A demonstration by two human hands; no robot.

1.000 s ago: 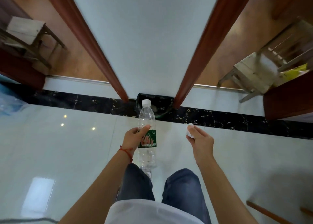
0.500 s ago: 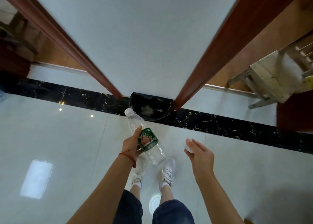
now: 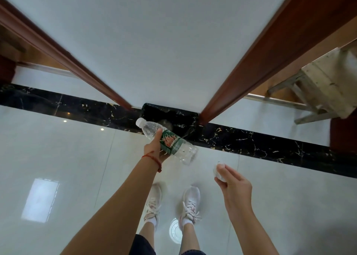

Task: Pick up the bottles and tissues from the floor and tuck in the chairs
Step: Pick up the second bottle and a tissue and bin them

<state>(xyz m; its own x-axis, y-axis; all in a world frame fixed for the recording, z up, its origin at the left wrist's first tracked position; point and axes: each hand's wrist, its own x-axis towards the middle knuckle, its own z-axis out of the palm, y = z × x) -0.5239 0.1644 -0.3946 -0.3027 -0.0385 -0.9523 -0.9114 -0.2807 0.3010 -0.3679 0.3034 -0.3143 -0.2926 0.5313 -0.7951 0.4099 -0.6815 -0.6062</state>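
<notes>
My left hand [image 3: 154,148] grips a clear plastic bottle [image 3: 168,140] with a green label and white cap. The bottle is tilted almost flat, cap to the left, right in front of a black-lined bin [image 3: 172,117] that stands against the white wall. My right hand [image 3: 233,183] is lower and to the right, closed on a small crumpled white tissue [image 3: 218,170] between thumb and fingers. A pale wooden chair [image 3: 324,86] stands at the right edge, beyond the doorway.
Red-brown door frames [image 3: 257,65] flank the white wall panel [image 3: 154,42]. A black marble strip [image 3: 260,146] crosses the glossy white tile floor. My feet in white sneakers [image 3: 190,204] stand just below the bin. Another doorway opens at the left.
I have stepped closer to the bin. The bottle has tipped from upright to nearly flat and moved up over the bin's front. My right hand has dropped a little lower.
</notes>
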